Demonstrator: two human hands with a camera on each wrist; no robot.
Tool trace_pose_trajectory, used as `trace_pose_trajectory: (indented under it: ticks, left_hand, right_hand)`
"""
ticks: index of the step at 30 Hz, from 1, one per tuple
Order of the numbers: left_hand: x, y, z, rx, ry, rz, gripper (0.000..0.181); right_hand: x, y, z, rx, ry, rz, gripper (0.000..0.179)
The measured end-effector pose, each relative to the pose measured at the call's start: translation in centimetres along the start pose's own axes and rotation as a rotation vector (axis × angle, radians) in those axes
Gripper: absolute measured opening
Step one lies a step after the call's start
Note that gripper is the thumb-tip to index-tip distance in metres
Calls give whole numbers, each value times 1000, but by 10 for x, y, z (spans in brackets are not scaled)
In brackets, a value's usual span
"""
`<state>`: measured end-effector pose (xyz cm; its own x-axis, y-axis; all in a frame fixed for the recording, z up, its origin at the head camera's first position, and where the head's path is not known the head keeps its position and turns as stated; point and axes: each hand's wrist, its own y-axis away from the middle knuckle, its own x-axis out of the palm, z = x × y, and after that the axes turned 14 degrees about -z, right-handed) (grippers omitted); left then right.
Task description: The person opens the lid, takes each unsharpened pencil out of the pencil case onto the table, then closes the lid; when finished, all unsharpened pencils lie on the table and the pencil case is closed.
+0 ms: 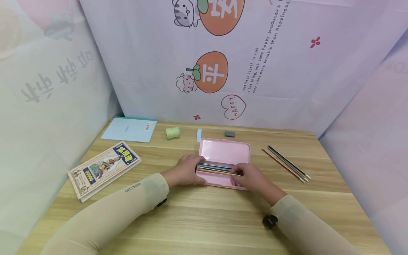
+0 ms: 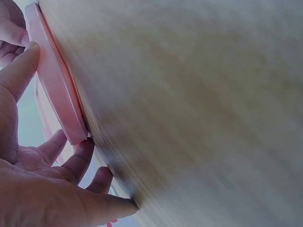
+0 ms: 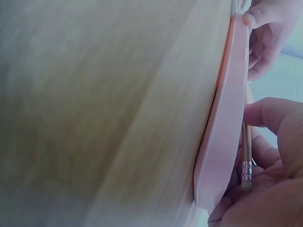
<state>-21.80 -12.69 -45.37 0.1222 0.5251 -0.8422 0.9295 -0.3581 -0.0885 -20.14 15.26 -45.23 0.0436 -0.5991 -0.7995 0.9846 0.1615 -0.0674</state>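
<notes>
A pink pencil case (image 1: 225,151) lies with its lid raised on the table, several pencils (image 1: 214,168) lengthwise inside it. My left hand (image 1: 188,170) grips the case's left end, its thumb at the front wall and its fingers around the far side. At the right end, my right hand (image 1: 250,177) pinches a pencil between thumb and fingers over the case. In the right wrist view that pencil (image 3: 247,165) shows its metal band and eraser end beside my palm. The left wrist view shows the case's pink side wall (image 2: 54,75) against my left thumb and fingers.
Several loose pencils (image 1: 287,164) lie right of the case. Behind it are a dark grey eraser (image 1: 229,134), a pale blue strip (image 1: 199,135) and a light green spool-shaped object (image 1: 173,132). A light blue notebook (image 1: 129,129) and an illustrated book (image 1: 103,170) lie to the left.
</notes>
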Motion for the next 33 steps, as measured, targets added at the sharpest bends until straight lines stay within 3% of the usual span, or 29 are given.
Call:
trace_pose_trajectory:
  ticks: [15, 26, 33]
  left_hand:
    - [-1, 0, 2, 26, 12, -12, 89]
    - [1, -1, 2, 36, 3, -8, 89]
    - [1, -1, 3, 52, 0, -15, 89]
  right_hand:
    - [-1, 1, -3, 39, -123, -34, 11]
    - [-9, 0, -10, 31, -126, -64, 11]
    - [-15, -1, -17, 83, -149, -80, 15]
